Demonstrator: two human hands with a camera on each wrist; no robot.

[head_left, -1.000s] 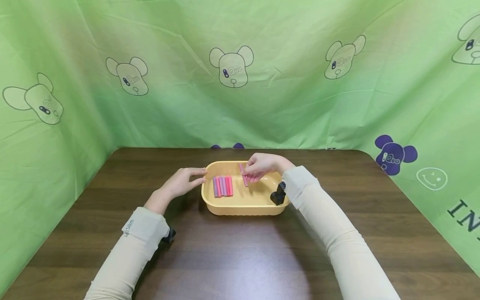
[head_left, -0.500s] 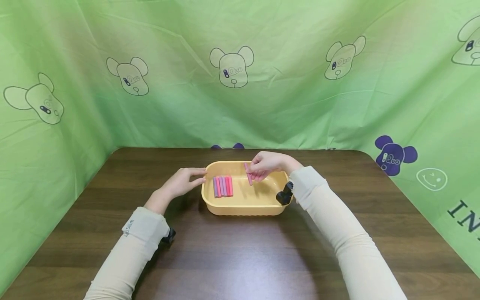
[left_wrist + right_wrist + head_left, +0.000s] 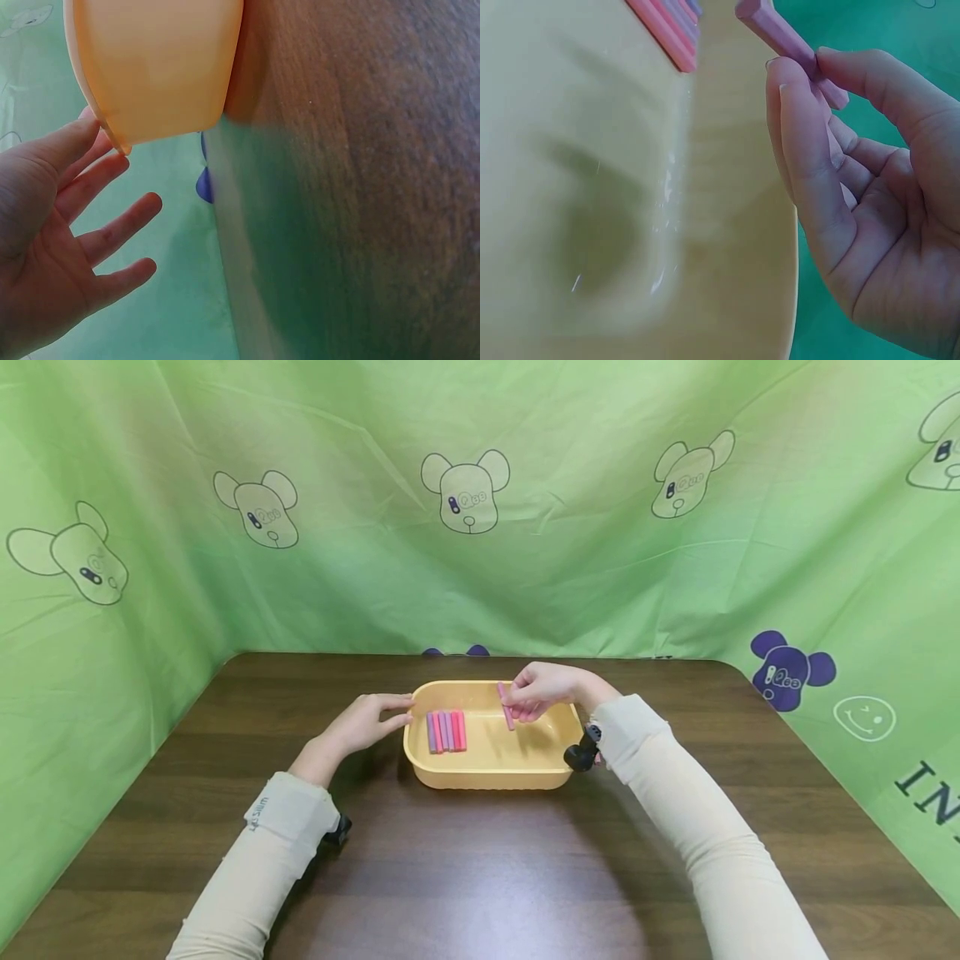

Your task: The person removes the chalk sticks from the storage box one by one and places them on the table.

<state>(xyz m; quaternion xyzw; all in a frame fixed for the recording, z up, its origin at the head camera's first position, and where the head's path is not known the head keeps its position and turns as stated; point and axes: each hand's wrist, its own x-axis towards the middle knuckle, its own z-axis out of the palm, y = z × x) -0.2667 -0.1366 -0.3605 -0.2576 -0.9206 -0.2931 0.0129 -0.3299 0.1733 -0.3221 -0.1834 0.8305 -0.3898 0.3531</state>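
Thumb and fingers of my right hand [image 3: 542,689] pinch a mauve-pink six-sided stick [image 3: 506,706] over the right half of a yellow plastic basin [image 3: 491,779]. In the right wrist view, the stick [image 3: 780,34] sits raised above the basin floor, between thumb and fingertips. My left hand [image 3: 362,722] is at the basin's left end, fingers fairly straight and touching the rim. The left wrist view has that hand [image 3: 45,202] with several fingers spread away from the rim. Inside the basin, a row of pink and purple sticks [image 3: 447,732] lies side by side at the left.
The basin stands on a dark wooden table [image 3: 420,877]. Green cloth [image 3: 585,577] printed with bear heads hangs behind and at both sides. A black wrist camera [image 3: 581,753] on the right arm overlaps the basin's right end.
My right hand has moved to the right with the pinched stick, away from the row. The left hand stays at the basin's left rim, and the row is unchanged.
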